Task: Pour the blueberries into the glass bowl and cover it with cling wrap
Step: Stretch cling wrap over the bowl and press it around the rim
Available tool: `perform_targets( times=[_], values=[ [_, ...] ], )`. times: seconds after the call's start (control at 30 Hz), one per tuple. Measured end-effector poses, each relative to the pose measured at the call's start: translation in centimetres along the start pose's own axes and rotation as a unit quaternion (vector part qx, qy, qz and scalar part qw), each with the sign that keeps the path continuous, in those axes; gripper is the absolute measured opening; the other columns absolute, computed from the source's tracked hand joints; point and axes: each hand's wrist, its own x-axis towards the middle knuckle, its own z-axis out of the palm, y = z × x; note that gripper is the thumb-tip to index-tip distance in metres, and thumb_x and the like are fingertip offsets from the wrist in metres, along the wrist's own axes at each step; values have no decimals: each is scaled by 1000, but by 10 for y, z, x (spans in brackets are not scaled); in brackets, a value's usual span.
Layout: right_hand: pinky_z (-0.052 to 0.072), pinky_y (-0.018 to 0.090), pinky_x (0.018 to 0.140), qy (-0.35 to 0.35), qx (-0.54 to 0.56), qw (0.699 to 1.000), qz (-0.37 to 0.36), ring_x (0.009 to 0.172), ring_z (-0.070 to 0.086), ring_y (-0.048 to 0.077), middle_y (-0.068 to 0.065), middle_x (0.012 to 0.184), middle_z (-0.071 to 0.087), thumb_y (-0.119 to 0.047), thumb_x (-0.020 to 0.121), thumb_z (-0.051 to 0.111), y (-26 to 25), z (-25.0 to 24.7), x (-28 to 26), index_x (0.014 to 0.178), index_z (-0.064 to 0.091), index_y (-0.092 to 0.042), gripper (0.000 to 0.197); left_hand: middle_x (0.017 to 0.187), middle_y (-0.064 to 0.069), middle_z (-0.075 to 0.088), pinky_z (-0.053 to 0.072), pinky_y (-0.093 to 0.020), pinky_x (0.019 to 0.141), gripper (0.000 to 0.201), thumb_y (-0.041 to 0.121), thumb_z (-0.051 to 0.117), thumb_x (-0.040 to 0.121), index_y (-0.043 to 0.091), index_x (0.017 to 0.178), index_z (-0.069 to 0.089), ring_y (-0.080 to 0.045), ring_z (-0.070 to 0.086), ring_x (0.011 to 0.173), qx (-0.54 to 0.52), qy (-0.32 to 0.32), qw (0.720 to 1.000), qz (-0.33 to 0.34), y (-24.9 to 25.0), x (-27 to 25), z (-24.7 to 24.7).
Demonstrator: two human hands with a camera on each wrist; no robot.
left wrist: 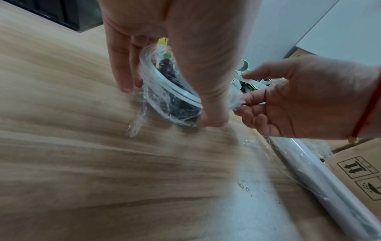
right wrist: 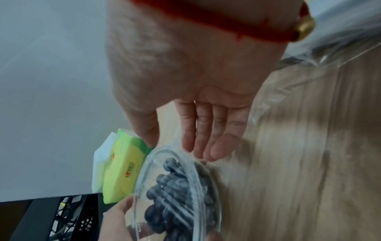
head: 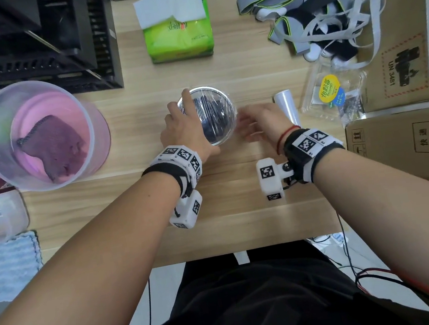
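Observation:
On the wooden table stands the glass bowl [head: 230, 104] with dark blueberries [head: 215, 117] inside and cling wrap stretched over its top. My left hand [head: 197, 123] grips the bowl from the left, fingers round the far rim and thumb at the near side. My right hand [head: 250, 123] is at the bowl's right side with straight fingers [right wrist: 206, 143] touching loose film by the rim [right wrist: 144, 171]. The film runs down the bowl's wall [left wrist: 164, 101]. The cling wrap roll [head: 287, 108] lies just right of my right hand.
An empty clear blueberry box [head: 333, 91] lies beside the roll, with cardboard boxes [head: 401, 156] at the right edge. A green tissue pack [head: 178, 28] and a heap of straps [head: 318, 7] lie behind. A clear bin [head: 39, 135], black crates [head: 23, 46] and a towel [head: 6, 268] stand left.

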Motion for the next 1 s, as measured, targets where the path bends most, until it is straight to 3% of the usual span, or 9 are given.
perform_targets(
  times=[0.07, 0.23, 0.47, 0.77, 0.9, 1.0],
  values=[
    [60, 31, 60, 21, -33, 998, -40, 60, 65, 17, 11, 76, 68, -29, 87, 73, 0, 3, 3, 83, 65, -7, 24, 140, -12, 31, 48, -43, 80, 142, 50, 92, 49, 20, 155, 3, -33, 48, 119, 0, 5, 1000, -2, 1, 0, 1],
    [58, 24, 56, 64, -21, 994, -81, 49, 64, 10, 11, 69, 67, -12, 87, 73, 11, 7, 11, 77, 60, -8, 17, 140, -12, 31, 48, -41, 78, 137, 49, 90, 54, 19, 156, 3, -32, 49, 119, 3, 10, 1000, -1, 0, 2, 1],
    [62, 30, 67, 50, 43, 997, -39, 61, 67, 16, 10, 73, 63, -13, 94, 64, 17, 6, 12, 80, 57, -8, 16, 136, -12, 33, 45, -39, 70, 138, 48, 92, 50, 20, 154, 7, -31, 53, 114, -5, 13, 1000, 13, -4, 2, 0],
    [59, 29, 61, 29, 80, 995, 44, 66, 65, 20, 11, 76, 64, -5, 98, 55, 16, 12, 18, 86, 60, -5, 12, 136, -10, 33, 40, -36, 67, 137, 46, 92, 51, 20, 154, 6, -29, 54, 114, -11, 19, 1000, 13, -5, 5, 3],
    [49, 29, 52, 54, 24, 998, 28, 63, 58, 19, 7, 76, 64, -2, 90, 64, 15, 9, 22, 87, 60, -14, 14, 136, -11, 33, 43, -37, 67, 137, 48, 92, 51, 19, 154, 5, -30, 54, 113, -7, 19, 1000, 18, -5, 6, 4],
    [50, 29, 59, 98, -24, 995, -17, 72, 60, 18, 3, 84, 64, 1, 79, 74, 11, 5, 27, 90, 55, -20, 30, 135, -11, 33, 42, -36, 66, 137, 48, 91, 51, 19, 154, 5, -30, 55, 111, -4, 22, 1000, 18, -6, 6, 5]
  ],
)
